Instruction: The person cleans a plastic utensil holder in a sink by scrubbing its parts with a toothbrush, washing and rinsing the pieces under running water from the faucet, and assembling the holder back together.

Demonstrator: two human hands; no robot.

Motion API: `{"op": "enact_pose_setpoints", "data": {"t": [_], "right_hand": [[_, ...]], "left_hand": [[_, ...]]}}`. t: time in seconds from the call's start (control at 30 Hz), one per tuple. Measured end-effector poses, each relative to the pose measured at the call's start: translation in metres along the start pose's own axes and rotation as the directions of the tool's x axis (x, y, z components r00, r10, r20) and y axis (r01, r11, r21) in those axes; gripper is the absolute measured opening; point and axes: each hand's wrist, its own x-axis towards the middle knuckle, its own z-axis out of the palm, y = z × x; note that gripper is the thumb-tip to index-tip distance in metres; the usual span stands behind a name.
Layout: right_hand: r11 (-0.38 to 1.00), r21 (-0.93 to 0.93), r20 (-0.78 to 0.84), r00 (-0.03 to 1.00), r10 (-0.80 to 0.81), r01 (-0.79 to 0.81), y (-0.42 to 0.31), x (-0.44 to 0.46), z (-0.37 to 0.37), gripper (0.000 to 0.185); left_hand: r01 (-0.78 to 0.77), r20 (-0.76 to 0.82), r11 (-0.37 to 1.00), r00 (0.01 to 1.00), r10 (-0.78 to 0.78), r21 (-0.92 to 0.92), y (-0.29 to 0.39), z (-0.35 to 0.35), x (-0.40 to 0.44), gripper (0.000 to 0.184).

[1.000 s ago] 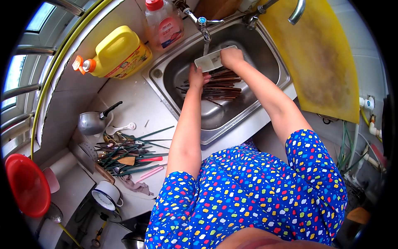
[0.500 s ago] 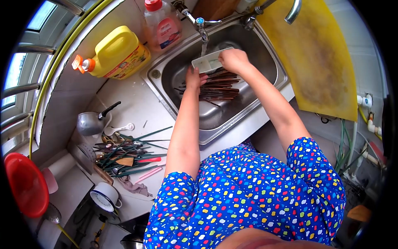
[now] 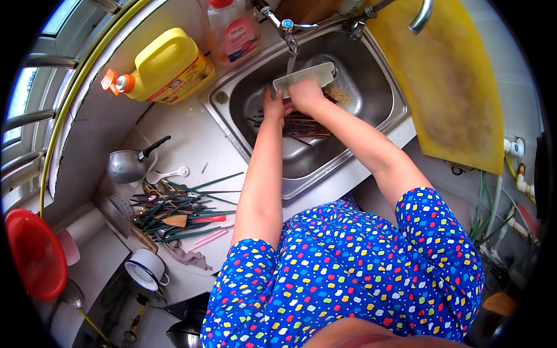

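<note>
A pale rectangular plastic box (image 3: 318,75) is tilted under the running faucet (image 3: 289,36), above the steel sink (image 3: 371,110). My left hand (image 3: 274,107) grips its left end, thumb on the near wall. My right hand (image 3: 306,95) is bent against the box's near side, its fingers hidden in or behind it. Below both hands lies a bundle of dark brown chopsticks (image 3: 304,126) on the sink floor, partly covered by my hands. A tan, rough-looking clump (image 3: 338,93) sits right of my right hand in the sink.
Green and dark chopsticks with other utensils (image 3: 174,211) are heaped on the left counter, near a small grey pot (image 3: 126,166) and a white spoon (image 3: 168,174). Behind stand a yellow jug (image 3: 168,66) and a clear red-capped bottle (image 3: 233,35). A yellow board (image 3: 447,87) leans at right.
My right hand has moved left from the box's right end to its near middle. The box has tilted, and the tan clump now shows beside it.
</note>
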Motion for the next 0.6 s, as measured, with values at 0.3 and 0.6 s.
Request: {"op": "enact_pose_setpoints", "data": {"t": [0.3,0.6], "right_hand": [[0.99,0.094,0.037,0.994,0.104,-0.107,0.003,0.012,-0.018,0.016],[0.98,0.164,0.003,0.993,0.117,-0.116,0.005,0.01,-0.005,0.018]], "left_hand": [[0.041,-0.056,0.998,0.997,-0.044,-0.048,0.017,0.018,-0.009,0.053],[-0.33,-0.102,0.936,0.942,0.318,-0.126,-0.037,0.033,0.016,0.051]]}}
